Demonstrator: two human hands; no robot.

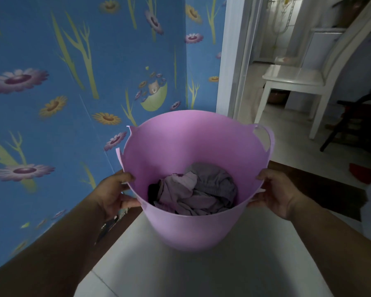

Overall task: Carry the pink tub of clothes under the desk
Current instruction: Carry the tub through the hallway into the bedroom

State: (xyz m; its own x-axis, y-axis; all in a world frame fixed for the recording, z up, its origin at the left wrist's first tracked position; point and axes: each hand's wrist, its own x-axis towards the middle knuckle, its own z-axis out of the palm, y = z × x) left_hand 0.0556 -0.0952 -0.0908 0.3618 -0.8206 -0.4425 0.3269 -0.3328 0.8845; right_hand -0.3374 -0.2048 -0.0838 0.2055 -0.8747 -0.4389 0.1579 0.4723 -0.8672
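The pink tub [193, 221], carrying crumpled clothes [193, 191], was held above the floor by the left hand [114, 194] and right hand [274, 194] pinching its flexible rim, so the wall could have buckled and slipped free near the door frame [234, 61].

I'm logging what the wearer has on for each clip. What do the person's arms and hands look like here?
Both forearms are bare up to the frame's edge: no sleeves show. The left hand and right hand wear no gloves, and no rings, watch or bracelet are visible. The dim light hides finer marks.
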